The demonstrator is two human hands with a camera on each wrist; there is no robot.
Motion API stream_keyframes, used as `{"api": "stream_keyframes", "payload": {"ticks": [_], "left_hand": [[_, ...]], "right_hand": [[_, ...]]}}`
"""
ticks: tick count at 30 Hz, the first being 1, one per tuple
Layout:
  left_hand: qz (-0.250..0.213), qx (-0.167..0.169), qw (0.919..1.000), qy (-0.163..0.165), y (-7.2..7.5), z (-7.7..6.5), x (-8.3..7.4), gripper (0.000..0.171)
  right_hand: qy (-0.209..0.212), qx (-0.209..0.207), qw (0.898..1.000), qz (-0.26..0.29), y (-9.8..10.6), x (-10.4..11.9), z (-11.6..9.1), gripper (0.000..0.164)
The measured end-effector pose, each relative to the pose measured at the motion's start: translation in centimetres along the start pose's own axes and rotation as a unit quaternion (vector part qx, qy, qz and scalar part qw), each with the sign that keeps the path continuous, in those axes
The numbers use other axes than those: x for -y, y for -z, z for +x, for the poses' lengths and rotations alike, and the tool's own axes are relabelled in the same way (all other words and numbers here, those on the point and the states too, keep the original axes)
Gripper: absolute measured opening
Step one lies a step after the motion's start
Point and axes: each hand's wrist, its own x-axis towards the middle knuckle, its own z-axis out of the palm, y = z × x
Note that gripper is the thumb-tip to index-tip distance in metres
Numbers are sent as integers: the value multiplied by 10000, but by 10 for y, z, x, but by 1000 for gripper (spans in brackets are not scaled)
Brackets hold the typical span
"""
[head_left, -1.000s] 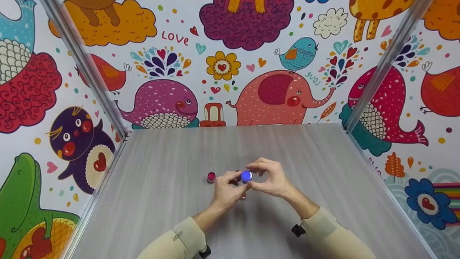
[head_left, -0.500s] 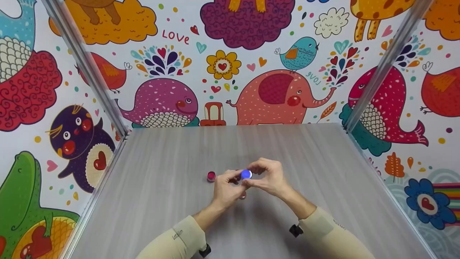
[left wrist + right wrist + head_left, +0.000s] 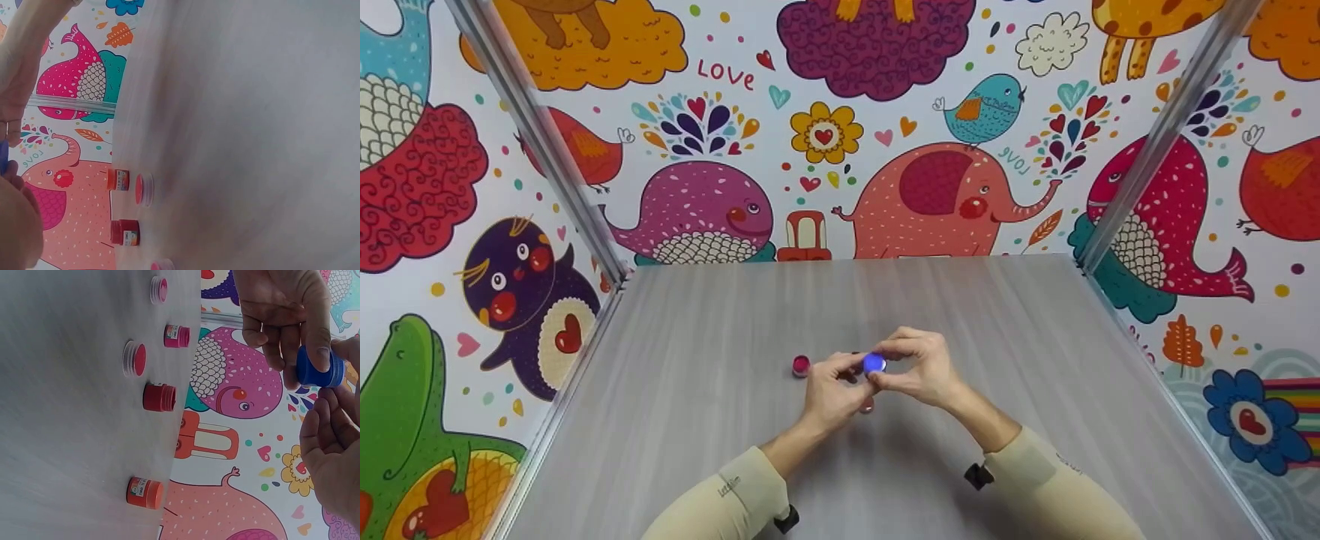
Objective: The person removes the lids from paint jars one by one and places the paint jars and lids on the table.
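A small blue paint jar [image 3: 874, 364] is held in the air between both hands above the table. My left hand [image 3: 831, 394] grips its body; in the right wrist view the left thumb [image 3: 319, 354] presses on the jar's side. On the ridged cap end, fingers of my right hand [image 3: 924, 367] pinch from the other side. Only a blue sliver of the jar [image 3: 4, 156] shows in the left wrist view. Below the hands stand an orange jar [image 3: 145, 493], a dark red jar [image 3: 160, 397] and a pink jar [image 3: 177, 336].
A red-topped clear lid [image 3: 135, 359] lies near the dark red jar, and a pink one [image 3: 159, 290] near the pink jar. Printed cartoon panels with metal corner posts wall in the grey table [image 3: 697, 420] at the back and sides.
The blue jar and both hands have shifted very slightly up in the head view, and my right fingers have changed position a little on the jar. The jars on the table stay put.
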Motion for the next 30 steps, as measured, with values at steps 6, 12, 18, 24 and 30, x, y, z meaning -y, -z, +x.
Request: {"api": "stream_keyframes", "payload": {"ticks": [6, 12, 18, 24, 30], "left_hand": [[24, 74, 10000, -43, 0, 1, -2, 31], [-88, 183, 9997, -103, 1, 0, -1, 33], [-58, 199, 9998, -84, 1, 0, -1, 35], [-19, 225, 9995, -235, 1, 1, 0, 35], [-90, 251, 9992, -306, 1, -1, 2, 34]], "right_hand": [[257, -1, 9995, 201, -2, 0, 2, 27], [250, 116, 9993, 255, 0, 0, 1, 28], [147, 315, 9987, 360, 4, -4, 1, 29], [121, 500, 9977, 451, 5, -6, 1, 31], [148, 524, 9979, 342, 3, -5, 1, 29]]}}
